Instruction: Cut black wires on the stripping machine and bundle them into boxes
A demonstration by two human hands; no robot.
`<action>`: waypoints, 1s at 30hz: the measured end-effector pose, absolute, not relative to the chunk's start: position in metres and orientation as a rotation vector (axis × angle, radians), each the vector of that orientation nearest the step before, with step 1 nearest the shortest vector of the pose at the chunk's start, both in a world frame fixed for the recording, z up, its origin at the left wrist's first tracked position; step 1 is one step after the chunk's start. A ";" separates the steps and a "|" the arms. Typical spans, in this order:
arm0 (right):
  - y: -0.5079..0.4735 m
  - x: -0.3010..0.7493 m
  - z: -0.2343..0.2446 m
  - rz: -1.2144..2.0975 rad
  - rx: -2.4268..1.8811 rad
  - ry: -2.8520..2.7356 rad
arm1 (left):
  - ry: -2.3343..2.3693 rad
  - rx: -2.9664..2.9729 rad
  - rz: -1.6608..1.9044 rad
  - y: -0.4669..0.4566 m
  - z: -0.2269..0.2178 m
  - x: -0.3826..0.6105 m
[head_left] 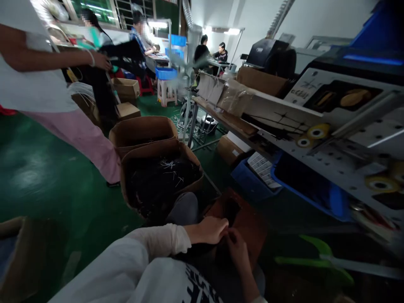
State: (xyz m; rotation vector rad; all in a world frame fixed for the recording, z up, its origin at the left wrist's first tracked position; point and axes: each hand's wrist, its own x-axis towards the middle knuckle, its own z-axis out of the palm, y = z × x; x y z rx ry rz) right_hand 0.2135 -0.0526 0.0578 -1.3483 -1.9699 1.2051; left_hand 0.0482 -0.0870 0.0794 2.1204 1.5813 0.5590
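Observation:
My left hand [212, 229] is curled closed over my lap, its fingertips meeting my right hand [237, 249], which is also closed in a pinch. Between the two hands sits something dark and thin that I cannot make out in the dim light. Just beyond the hands lies a brown cardboard piece [249, 219]. A cardboard box [159, 174] full of dark strands stands in front of my knee [184, 208].
A second cardboard box [142, 130] stands behind the first. A person in a white top and pink trousers [78, 130] stands at the left on the green floor. A machine with yellow rollers [318, 132] and blue bins [334, 202] fills the right. Other people sit at far tables.

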 end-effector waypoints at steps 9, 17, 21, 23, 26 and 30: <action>-0.049 0.224 0.056 1.427 -1.361 -1.891 | 1.431 1.985 0.669 -0.085 0.056 0.043; -0.044 0.234 0.058 1.192 -1.366 -2.145 | 1.267 1.991 0.681 -0.065 0.039 0.045; -0.047 0.234 0.046 0.792 -1.298 -2.302 | 1.368 1.867 0.759 -0.073 0.028 0.061; -0.051 0.231 0.039 0.637 -1.316 -2.338 | 1.414 1.792 0.807 -0.077 0.024 0.065; -0.060 0.224 0.031 0.530 -1.320 -2.280 | 1.428 1.697 0.872 -0.081 0.023 0.066; -0.068 0.213 0.028 0.497 -1.305 -2.145 | 1.393 1.598 0.912 -0.080 0.030 0.061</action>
